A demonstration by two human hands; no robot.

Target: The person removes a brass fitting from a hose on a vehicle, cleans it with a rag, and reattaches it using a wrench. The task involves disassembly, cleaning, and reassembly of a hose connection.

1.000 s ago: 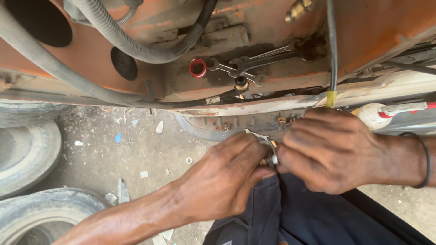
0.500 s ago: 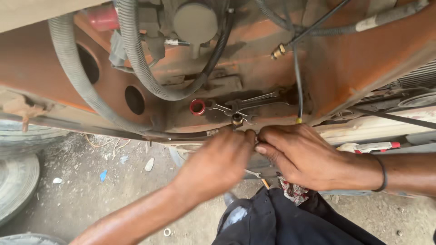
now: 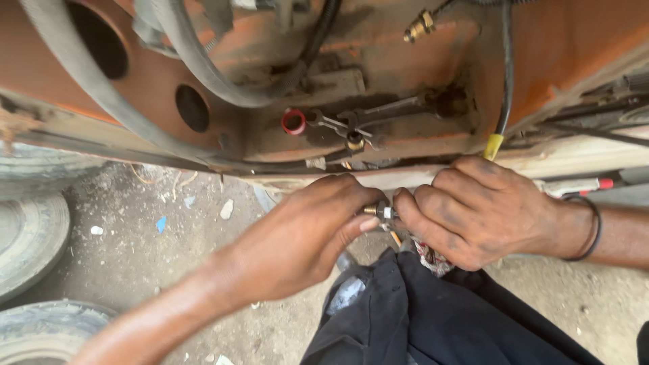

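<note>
Both of my hands meet at a small brass and silver pipe fitting just below the rusty orange vehicle frame. My left hand pinches the fitting's left end with thumb and fingers. My right hand, with a black band at the wrist, grips its right end and a bit of patterned rag under the palm. The line behind the fitting is hidden by my fingers.
A red-capped port and a wrench-like metal bar sit on the frame above. Grey hoses and a black cable with a yellow sleeve hang there. Worn tyres lie at left; my dark trousers are below.
The view has shifted closer and slightly down. My hands have come together on the fitting, which now shows between the fingertips.
</note>
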